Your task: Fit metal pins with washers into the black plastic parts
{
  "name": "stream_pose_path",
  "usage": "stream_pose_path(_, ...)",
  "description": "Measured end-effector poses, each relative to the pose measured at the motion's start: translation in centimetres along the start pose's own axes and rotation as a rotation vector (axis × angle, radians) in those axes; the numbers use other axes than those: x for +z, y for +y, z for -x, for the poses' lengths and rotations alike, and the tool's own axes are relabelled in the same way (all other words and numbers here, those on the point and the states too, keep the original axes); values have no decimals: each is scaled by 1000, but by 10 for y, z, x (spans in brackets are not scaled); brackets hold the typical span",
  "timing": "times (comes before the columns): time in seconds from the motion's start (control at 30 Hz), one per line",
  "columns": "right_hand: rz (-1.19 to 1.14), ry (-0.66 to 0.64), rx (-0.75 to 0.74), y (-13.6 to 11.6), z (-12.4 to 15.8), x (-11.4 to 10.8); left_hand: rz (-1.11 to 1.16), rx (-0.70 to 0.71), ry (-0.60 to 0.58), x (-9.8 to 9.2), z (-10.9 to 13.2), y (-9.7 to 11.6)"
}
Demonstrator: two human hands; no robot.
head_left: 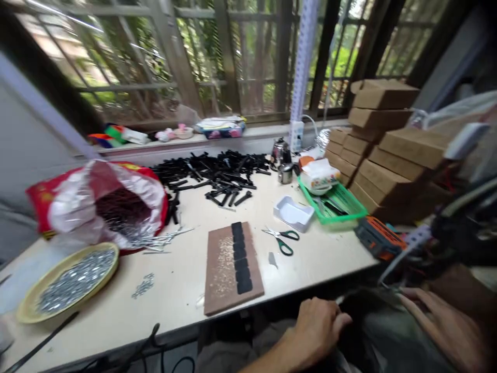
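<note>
At the lower right, below the table's front edge, a dark grey-green plastic bag point(392, 316) stands with its mouth spread. My left hand point(316, 326) is closed, its curled fingers and thumb on the near-left rim of the bag. On the far side, my right hand point(442, 316) has its fingers bent over the opposite rim; motion blurs it somewhat. What lies inside the bag is too dark to make out. Nearest on the table is a brown board point(221, 280) bearing a row of black rectangular pieces point(243, 259) and pale grains.
Green-handled scissors point(285, 241), a white tray point(294, 212) and a green basket point(345, 217) lie right of the board. Black bolt-like parts point(217, 171) pile at the back. A red sack point(157, 181) and a yellow dish point(29, 300) of metal pieces stand left. Cardboard boxes point(388, 181) are stacked right.
</note>
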State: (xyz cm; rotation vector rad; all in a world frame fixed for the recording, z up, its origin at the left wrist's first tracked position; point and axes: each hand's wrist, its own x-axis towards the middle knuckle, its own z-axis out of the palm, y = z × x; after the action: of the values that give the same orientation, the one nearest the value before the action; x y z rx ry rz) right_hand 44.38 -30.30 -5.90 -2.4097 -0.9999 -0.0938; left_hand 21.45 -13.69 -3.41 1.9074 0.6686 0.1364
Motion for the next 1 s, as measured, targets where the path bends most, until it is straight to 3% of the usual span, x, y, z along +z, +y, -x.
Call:
stream_pose_path(0.1,-153,-155,-350,-108,-42,1,78,101,221,-53,24,9)
stream_pose_path(0.23,-146,-353,-727,-264,-100,56,150,8,635,-132,29,-2)
stream_pose_path(0.3,1,-394,-706,-323,-134,95,204,-47,816,-165,28,-16)
stream_pose_path(0.37,104,-462,-620,-365,-165,133,294,-86,903,-191,26,-31)
stream_pose_path(0.43,139,-495,-570,-393,-189,166,385,-99,942,-210,21,-46)
stream_pose_path(0.53,160,-511,-492,-415,-209,203,434,-88,993,-233,6,-67)
stream_pose_path(0.7,184,-503,-356,-436,-219,240,348,-123,1072,-263,-24,-93)
stream_pose_path(0.83,189,-459,-317,-469,-212,264,311,-147,1059,-268,-39,-106)
stream_pose_path(1.0,164,-449,-297,-498,-208,284,394,-185,1070,-266,-37,-111)
